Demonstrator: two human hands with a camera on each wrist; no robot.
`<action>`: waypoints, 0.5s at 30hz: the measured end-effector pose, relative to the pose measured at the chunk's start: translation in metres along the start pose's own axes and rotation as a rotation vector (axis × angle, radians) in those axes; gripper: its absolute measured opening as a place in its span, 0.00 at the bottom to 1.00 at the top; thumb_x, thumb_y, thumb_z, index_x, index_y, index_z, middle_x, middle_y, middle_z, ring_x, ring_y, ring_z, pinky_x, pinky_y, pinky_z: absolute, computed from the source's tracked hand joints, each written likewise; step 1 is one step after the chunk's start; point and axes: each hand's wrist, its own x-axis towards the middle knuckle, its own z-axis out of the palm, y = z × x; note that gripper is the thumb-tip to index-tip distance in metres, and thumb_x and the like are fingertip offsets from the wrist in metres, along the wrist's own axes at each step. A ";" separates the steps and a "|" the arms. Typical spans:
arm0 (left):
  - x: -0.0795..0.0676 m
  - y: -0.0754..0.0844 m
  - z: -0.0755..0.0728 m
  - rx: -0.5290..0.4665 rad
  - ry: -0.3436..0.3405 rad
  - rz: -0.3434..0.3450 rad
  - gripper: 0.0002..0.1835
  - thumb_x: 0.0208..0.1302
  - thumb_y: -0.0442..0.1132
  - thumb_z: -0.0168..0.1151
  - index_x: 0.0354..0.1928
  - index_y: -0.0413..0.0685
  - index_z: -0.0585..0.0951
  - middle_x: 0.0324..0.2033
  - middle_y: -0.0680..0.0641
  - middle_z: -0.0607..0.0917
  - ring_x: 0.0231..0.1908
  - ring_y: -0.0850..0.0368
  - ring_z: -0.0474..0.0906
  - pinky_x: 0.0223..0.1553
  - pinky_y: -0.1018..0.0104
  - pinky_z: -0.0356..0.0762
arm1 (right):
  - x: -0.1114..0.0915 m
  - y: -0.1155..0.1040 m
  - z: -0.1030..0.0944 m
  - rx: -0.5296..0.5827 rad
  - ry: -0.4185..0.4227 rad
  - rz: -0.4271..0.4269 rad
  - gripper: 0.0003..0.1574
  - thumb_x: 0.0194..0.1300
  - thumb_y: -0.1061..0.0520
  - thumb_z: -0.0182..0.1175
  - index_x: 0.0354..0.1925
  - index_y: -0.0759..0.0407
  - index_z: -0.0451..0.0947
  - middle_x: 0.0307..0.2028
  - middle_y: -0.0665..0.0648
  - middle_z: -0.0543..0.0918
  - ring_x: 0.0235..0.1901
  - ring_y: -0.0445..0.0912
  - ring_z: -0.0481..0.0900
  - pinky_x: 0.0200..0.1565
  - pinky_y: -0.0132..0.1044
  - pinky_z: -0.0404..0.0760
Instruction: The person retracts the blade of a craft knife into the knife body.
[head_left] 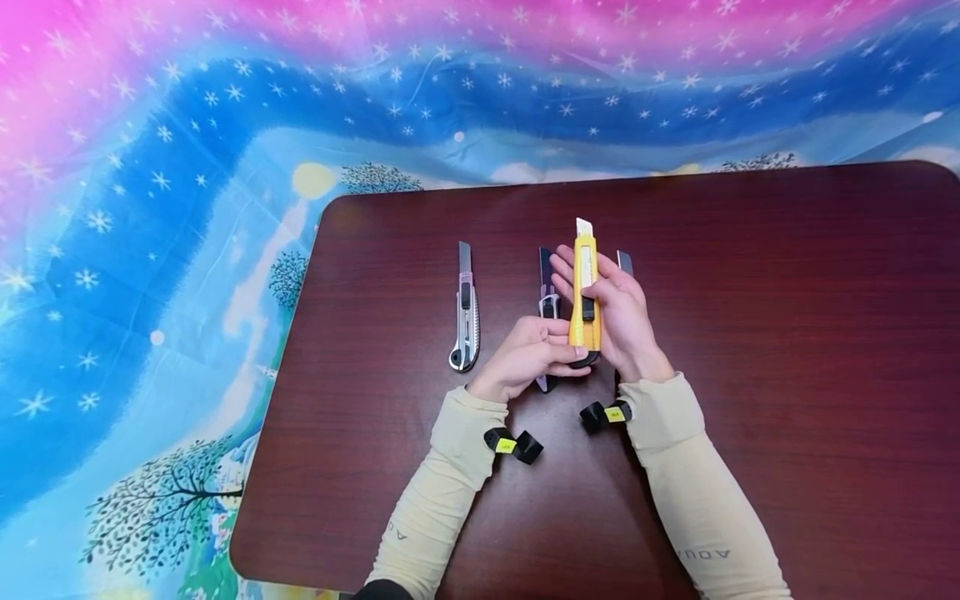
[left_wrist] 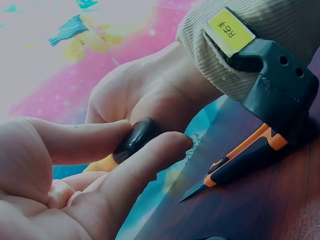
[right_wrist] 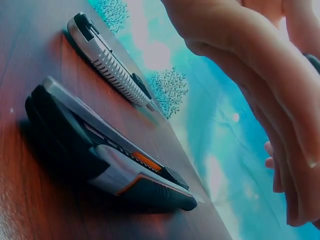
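A yellow utility knife [head_left: 586, 267] is held upright over the table, a short length of blade out at its top. My left hand [head_left: 525, 358] pinches its black end cap [left_wrist: 137, 139] between thumb and finger, as the left wrist view shows close up. Higher on the body, my right hand [head_left: 626, 312] holds the knife from behind, its thumb at the black slider and its other fingers stretched out behind. Just behind the hands lies a dark-bladed utility knife [head_left: 546, 271], partly covered. Only the blade of another knife [head_left: 625, 262] shows past my right hand.
A silver utility knife [head_left: 466, 312] lies on the dark wooden table [head_left: 360, 400], left of the hands, blade pointing away. An orange and black knife [left_wrist: 250, 157] rests near the right wrist. A patterned cloth [head_left: 225, 208] hangs beyond the table's rounded edges.
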 end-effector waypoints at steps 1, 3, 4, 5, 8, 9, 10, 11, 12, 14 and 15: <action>0.000 0.000 0.000 -0.004 0.001 -0.001 0.20 0.63 0.19 0.53 0.58 0.22 0.72 0.51 0.28 0.79 0.38 0.57 0.82 0.50 0.55 0.84 | 0.000 0.000 0.000 0.001 -0.002 -0.003 0.41 0.63 0.76 0.27 0.74 0.63 0.49 0.72 0.64 0.59 0.71 0.56 0.59 0.67 0.39 0.70; 0.000 0.001 -0.001 -0.012 0.002 -0.006 0.20 0.63 0.19 0.53 0.58 0.22 0.72 0.52 0.25 0.78 0.40 0.54 0.83 0.50 0.55 0.83 | 0.000 0.000 0.001 0.007 -0.004 -0.007 0.42 0.62 0.77 0.26 0.74 0.63 0.48 0.73 0.64 0.58 0.71 0.55 0.59 0.67 0.39 0.70; -0.001 0.002 -0.001 -0.013 -0.001 -0.006 0.20 0.64 0.19 0.52 0.58 0.22 0.71 0.54 0.24 0.77 0.43 0.50 0.83 0.51 0.55 0.83 | 0.000 0.000 0.001 0.008 -0.004 -0.009 0.42 0.62 0.77 0.26 0.74 0.63 0.48 0.73 0.64 0.58 0.71 0.55 0.59 0.67 0.39 0.69; -0.001 0.002 -0.001 -0.016 -0.004 -0.006 0.20 0.64 0.19 0.52 0.59 0.22 0.71 0.54 0.23 0.76 0.46 0.45 0.82 0.51 0.54 0.83 | 0.000 0.000 0.001 0.007 -0.005 -0.010 0.43 0.61 0.78 0.26 0.74 0.62 0.48 0.73 0.64 0.58 0.72 0.55 0.59 0.68 0.39 0.69; -0.001 0.003 -0.001 -0.017 -0.012 -0.005 0.20 0.65 0.19 0.51 0.59 0.22 0.70 0.56 0.22 0.75 0.54 0.33 0.76 0.52 0.54 0.82 | 0.000 0.001 0.001 0.002 -0.007 -0.013 0.44 0.60 0.78 0.26 0.74 0.62 0.48 0.73 0.63 0.57 0.72 0.54 0.59 0.68 0.39 0.68; -0.001 0.003 -0.002 -0.018 -0.014 -0.004 0.20 0.65 0.19 0.51 0.59 0.22 0.70 0.56 0.22 0.74 0.55 0.32 0.74 0.52 0.54 0.82 | 0.000 0.001 0.001 -0.001 -0.007 -0.016 0.44 0.60 0.78 0.26 0.74 0.62 0.48 0.73 0.63 0.57 0.72 0.54 0.59 0.68 0.39 0.68; -0.001 0.003 -0.002 -0.020 -0.014 -0.004 0.20 0.65 0.20 0.51 0.59 0.22 0.70 0.56 0.22 0.74 0.55 0.33 0.75 0.52 0.54 0.82 | 0.000 0.001 0.000 -0.004 -0.007 -0.018 0.44 0.60 0.78 0.26 0.74 0.62 0.47 0.73 0.62 0.57 0.72 0.54 0.59 0.68 0.39 0.68; -0.001 0.003 -0.002 -0.022 -0.010 -0.005 0.21 0.64 0.20 0.52 0.59 0.22 0.70 0.56 0.22 0.75 0.53 0.36 0.78 0.52 0.54 0.82 | 0.000 0.001 0.000 -0.008 -0.007 -0.020 0.44 0.61 0.78 0.25 0.75 0.62 0.47 0.73 0.62 0.57 0.72 0.54 0.58 0.68 0.39 0.68; -0.001 0.003 -0.002 -0.025 -0.008 -0.005 0.21 0.64 0.20 0.52 0.59 0.23 0.70 0.56 0.23 0.75 0.50 0.40 0.80 0.52 0.54 0.82 | 0.001 0.001 0.000 0.000 -0.011 -0.022 0.44 0.60 0.78 0.25 0.75 0.62 0.47 0.74 0.62 0.57 0.72 0.54 0.57 0.69 0.39 0.66; -0.001 0.003 -0.002 -0.030 -0.001 -0.005 0.21 0.64 0.20 0.53 0.59 0.23 0.70 0.56 0.23 0.75 0.45 0.49 0.83 0.51 0.54 0.83 | 0.001 0.001 0.000 -0.004 -0.012 -0.029 0.45 0.59 0.79 0.25 0.75 0.62 0.47 0.74 0.62 0.56 0.73 0.54 0.56 0.70 0.40 0.65; -0.001 0.003 -0.003 -0.035 0.002 -0.003 0.21 0.64 0.20 0.53 0.59 0.23 0.70 0.56 0.23 0.75 0.43 0.53 0.83 0.51 0.54 0.83 | 0.001 0.001 0.000 -0.003 -0.012 -0.032 0.46 0.59 0.79 0.25 0.74 0.63 0.47 0.74 0.62 0.56 0.73 0.53 0.56 0.70 0.40 0.64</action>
